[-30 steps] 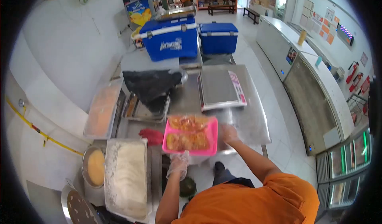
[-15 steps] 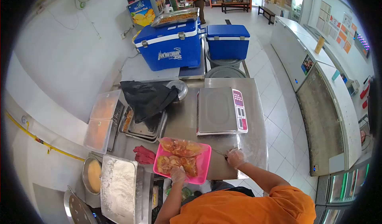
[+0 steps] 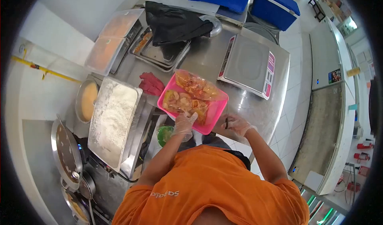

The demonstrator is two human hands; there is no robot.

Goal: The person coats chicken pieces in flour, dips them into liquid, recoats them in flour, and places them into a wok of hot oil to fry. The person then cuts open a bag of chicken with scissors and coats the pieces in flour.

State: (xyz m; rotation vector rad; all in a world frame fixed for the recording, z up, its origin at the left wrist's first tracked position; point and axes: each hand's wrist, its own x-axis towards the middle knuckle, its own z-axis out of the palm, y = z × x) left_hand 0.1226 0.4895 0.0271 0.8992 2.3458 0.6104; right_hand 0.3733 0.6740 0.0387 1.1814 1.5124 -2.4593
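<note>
A pink tray (image 3: 220, 105) sits at the table's front edge, tilted in view. In it lie two clear plastic bags of orange-brown marinated meat: a far bag (image 3: 197, 85) and a near bag (image 3: 181, 103). My left hand (image 3: 184, 126), in a clear plastic glove, is closed at the lower edge of the near bag, over the tray's front rim. To the tray's right, my gloved right hand (image 3: 239, 126) grips a dark-handled tool (image 3: 226, 123); its exact kind is hidden by the fingers.
Behind the tray stands a digital scale (image 3: 247, 61). A red cloth (image 3: 151, 84), metal trays (image 3: 159, 53) under a black plastic bag (image 3: 171, 23), and a flour pan (image 3: 113, 121) are to the left. Blue coolers (image 3: 275, 7) stand at the back; chest freezers (image 3: 323, 117) line the right.
The view has tipped down and turned, so the table appears higher and rotated. My right hand with the dark-handled tool is now nearer the tray. My left hand stays at the near bag.
</note>
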